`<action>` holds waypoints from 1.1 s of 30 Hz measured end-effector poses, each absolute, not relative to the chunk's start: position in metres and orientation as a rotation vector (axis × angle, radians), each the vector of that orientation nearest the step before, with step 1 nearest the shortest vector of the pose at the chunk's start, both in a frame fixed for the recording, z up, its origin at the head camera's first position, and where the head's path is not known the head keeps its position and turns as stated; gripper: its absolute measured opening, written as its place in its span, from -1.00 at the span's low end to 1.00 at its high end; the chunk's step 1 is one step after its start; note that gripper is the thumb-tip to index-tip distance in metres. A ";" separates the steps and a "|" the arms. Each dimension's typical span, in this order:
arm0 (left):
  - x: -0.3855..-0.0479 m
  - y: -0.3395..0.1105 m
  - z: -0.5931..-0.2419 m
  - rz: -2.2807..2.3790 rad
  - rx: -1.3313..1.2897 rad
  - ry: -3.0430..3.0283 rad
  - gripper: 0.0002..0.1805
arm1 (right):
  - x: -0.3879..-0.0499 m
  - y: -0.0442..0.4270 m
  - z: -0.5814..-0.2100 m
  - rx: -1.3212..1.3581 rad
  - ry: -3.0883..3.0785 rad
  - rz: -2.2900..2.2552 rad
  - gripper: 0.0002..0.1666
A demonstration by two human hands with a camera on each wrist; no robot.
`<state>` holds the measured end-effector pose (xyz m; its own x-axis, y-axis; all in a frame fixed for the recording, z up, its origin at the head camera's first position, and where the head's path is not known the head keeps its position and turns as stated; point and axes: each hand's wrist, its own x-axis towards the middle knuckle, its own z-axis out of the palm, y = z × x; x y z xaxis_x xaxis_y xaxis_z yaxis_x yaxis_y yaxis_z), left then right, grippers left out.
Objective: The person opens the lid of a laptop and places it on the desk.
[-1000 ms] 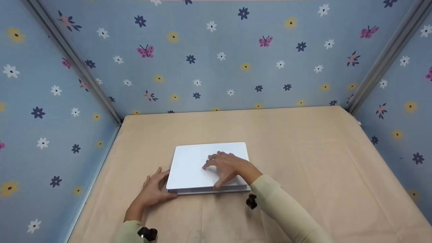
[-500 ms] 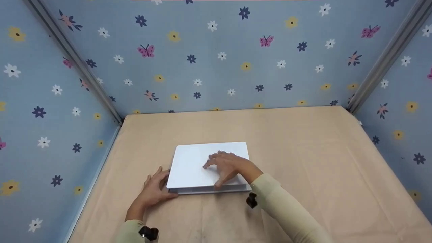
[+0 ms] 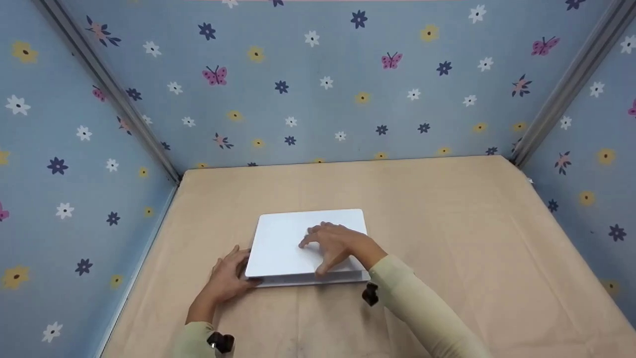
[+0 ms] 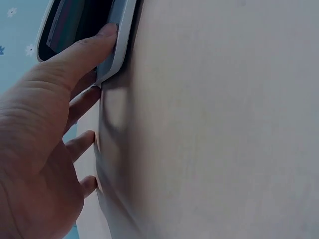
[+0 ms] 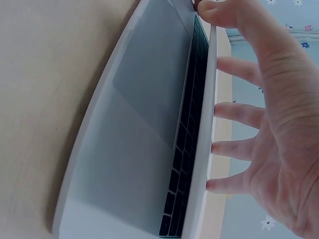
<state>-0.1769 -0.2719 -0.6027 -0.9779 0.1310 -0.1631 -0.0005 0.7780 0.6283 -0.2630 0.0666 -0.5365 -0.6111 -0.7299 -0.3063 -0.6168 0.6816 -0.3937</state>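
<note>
A white laptop [image 3: 280,243] lies on the table with its lid raised a little above the base. In the right wrist view the black keys [image 5: 182,144] and the grey palm rest [image 5: 134,119] show through the gap. My left hand [image 3: 228,276] holds the laptop's near left corner, thumb on the base [image 4: 118,57] and index finger by the corner. My right hand [image 3: 335,246] is over the lid [image 5: 204,149], fingertips spread on its outer face and thumb hooked at its front edge. A strip of the screen [image 4: 67,25] shows in the left wrist view.
A beige cloth [image 3: 447,238] with creases covers the table. Blue flowered panels [image 3: 318,59] stand at the back and both sides, joined by grey metal posts [image 3: 124,109]. A small black device [image 3: 370,294] is by the right sleeve, another [image 3: 221,342] by the left.
The gap between lid and base at the front has widened slightly. My left thumb has shifted a little at the corner, while my right hand stays nearly in place on the lid.
</note>
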 end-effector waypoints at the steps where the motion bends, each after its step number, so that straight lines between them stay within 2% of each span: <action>1: -0.177 -0.272 -0.602 0.974 0.103 2.777 -0.09 | -0.263 0.066 -0.536 -1.046 2.453 -0.341 0.01; 16: -0.176 -0.274 -0.603 0.997 0.174 2.791 -0.09 | -0.269 0.067 -0.531 -1.098 2.410 -0.398 0.00; 23: -0.176 -0.275 -0.604 0.990 0.208 2.789 -0.17 | -0.270 0.067 -0.530 -1.064 2.404 -0.407 0.00; 33: -0.174 -0.276 -0.605 0.961 0.200 2.787 -0.10 | -0.271 0.067 -0.530 -1.074 2.386 -0.415 -0.01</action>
